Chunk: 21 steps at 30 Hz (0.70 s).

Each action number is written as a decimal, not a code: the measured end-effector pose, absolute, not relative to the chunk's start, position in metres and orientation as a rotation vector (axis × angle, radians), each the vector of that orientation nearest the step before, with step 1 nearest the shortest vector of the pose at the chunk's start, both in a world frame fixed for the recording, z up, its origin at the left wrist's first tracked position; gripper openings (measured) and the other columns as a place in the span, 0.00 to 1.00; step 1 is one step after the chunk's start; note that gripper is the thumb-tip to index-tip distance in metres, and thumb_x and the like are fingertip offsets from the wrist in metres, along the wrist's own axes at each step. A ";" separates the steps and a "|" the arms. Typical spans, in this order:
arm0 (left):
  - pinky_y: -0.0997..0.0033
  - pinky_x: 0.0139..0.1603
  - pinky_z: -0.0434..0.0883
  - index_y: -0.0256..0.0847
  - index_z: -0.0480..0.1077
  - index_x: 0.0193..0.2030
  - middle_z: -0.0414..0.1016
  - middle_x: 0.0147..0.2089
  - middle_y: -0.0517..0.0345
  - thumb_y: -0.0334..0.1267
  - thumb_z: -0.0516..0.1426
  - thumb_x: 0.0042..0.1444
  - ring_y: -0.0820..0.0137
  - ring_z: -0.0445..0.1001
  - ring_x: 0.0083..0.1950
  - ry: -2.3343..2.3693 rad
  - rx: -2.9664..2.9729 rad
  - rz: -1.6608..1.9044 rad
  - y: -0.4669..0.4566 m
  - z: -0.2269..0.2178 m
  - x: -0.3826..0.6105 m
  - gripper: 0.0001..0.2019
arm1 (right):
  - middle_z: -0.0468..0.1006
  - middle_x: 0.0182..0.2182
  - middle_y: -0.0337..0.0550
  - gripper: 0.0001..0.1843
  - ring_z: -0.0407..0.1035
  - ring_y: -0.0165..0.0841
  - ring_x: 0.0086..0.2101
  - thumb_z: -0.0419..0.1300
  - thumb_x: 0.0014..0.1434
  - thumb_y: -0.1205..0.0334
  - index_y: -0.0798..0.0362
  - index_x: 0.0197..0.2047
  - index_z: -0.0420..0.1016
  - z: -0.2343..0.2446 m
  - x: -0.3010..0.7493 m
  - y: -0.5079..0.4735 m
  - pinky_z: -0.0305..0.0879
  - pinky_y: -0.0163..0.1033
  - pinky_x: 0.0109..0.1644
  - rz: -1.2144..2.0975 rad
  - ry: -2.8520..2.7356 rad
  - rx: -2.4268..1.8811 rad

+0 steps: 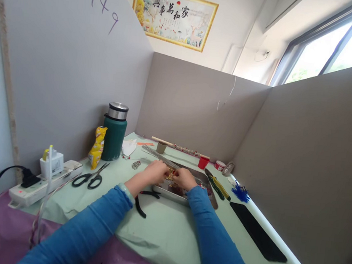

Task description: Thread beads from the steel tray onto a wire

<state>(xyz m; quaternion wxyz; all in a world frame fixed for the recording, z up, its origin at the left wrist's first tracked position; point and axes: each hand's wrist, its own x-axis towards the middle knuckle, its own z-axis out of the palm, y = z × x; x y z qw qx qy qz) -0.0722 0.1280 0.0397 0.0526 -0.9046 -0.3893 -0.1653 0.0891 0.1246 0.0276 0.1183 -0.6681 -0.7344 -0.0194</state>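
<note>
Both my hands work close together over a shallow metal tray [175,196] that holds gold and reddish small pieces. My left hand [158,172] is closed, its fingertips pinched at the gold pieces [170,173]. Just to its right, my right hand [185,179] is closed too, fingers bent down by the same pieces. What each hand pinches is too small to make out. A bundle of thin metal wires [157,153] lies across the tray's back edge, behind my hands. Black-handled pliers [140,207] rest in front of the tray, partly under my left wrist.
Left stand scissors [91,178], a green bottle [114,137], a yellow packet [97,147] and a power strip [43,182] with cords. Behind the tray are a red cup [203,162] and a beaded stick [183,149]. Right lie yellow-handled pliers [221,188] and a black strip [256,231]; partitions enclose the table.
</note>
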 end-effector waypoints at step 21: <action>0.66 0.41 0.66 0.37 0.74 0.36 0.75 0.40 0.46 0.34 0.52 0.50 0.61 0.73 0.41 -0.941 -2.671 -0.041 0.144 0.046 -0.033 0.11 | 0.79 0.31 0.43 0.14 0.69 0.32 0.32 0.53 0.55 0.56 0.51 0.31 0.78 0.027 0.128 0.098 0.51 0.33 0.29 -0.064 -1.806 -1.942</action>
